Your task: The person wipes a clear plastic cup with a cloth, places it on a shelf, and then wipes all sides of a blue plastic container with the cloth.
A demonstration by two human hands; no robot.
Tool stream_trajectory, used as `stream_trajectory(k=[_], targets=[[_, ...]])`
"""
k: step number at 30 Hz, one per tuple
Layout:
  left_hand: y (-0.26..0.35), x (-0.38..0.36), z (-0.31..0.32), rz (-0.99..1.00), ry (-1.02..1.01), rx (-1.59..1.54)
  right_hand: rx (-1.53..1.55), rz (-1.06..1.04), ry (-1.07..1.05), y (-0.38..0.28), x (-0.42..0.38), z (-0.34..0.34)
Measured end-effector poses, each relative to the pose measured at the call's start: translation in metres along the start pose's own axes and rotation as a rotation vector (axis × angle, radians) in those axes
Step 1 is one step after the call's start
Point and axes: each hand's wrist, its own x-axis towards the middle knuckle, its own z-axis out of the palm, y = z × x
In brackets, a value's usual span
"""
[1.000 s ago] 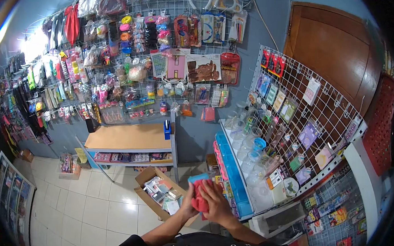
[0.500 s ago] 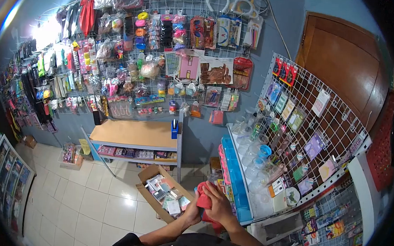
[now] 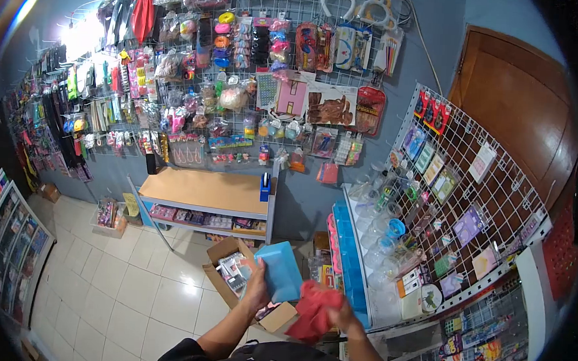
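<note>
So, nearest me, my right hand [image 3: 343, 314] is curled round a bunched red cloth [image 3: 313, 314], just right of the cardboard box [image 3: 279, 318]; blur keeps me from telling how tightly those fingers close. My left hand [image 3: 257, 288] is closed on the left edge of a flat blue container [image 3: 281, 268], thumb on its face, the other fingers mostly hidden. It sits tilted over the box's right side, and I cannot tell whether it touches the cloth. Held by one edge, it could pivot and drop among the packets [image 3: 233, 269] in the box if my thumb eases or the surface proves slick; the cloth's loose end might catch the box's flap. Beyond the box stands a shelf [image 3: 203, 190], with hung goods [image 3: 224, 41] farther back above it.
</note>
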Motion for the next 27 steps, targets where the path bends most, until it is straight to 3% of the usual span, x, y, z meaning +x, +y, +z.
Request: stream_trajectory(k=[2,5,8,9,11,13,15,21,23,24,26,27], targets=[[0.008,-0.002,-0.005,-0.007,-0.061,0.009,0.13,-0.077,0.332,-0.015,0.006,-0.02],[0.008,-0.007,-0.001,-0.094,-0.11,0.016,0.506,-0.045,0.653,0.004,-0.001,-0.053],[-0.007,-0.014,0.02,-0.237,-0.171,0.014,0.62,-0.273,0.59,-0.017,0.02,-0.024],[-0.017,-0.021,0.035,-0.287,-0.149,0.057,0.426,-0.186,0.375,-0.003,0.014,-0.019],[-0.049,-0.022,0.045,-0.256,-0.295,0.071,-0.39,-0.328,0.292,-0.065,0.047,0.014],[-0.054,-0.021,0.042,-0.184,-0.23,0.034,-0.287,-0.303,0.263,-0.069,0.044,0.016],[-0.04,-0.017,0.038,-0.144,-0.171,-0.077,-0.166,-0.087,0.169,-0.068,0.036,0.019],[-0.004,-0.005,0.036,-0.053,-0.163,0.074,-0.213,-0.073,0.262,-0.042,0.003,0.034],[-0.008,-0.005,0.029,-0.114,-0.212,0.2,-0.224,-0.005,0.28,-0.035,0.0,0.032],[-0.009,-0.006,0.028,-0.173,-0.256,0.263,-0.339,-0.105,0.288,-0.025,0.003,0.024],[-0.007,-0.015,0.039,-0.278,-0.272,0.362,-0.115,-0.015,0.357,-0.021,0.012,0.015],[-0.015,-0.016,0.04,-0.278,-0.277,0.341,-0.163,-0.029,0.396,-0.025,0.018,0.008]])
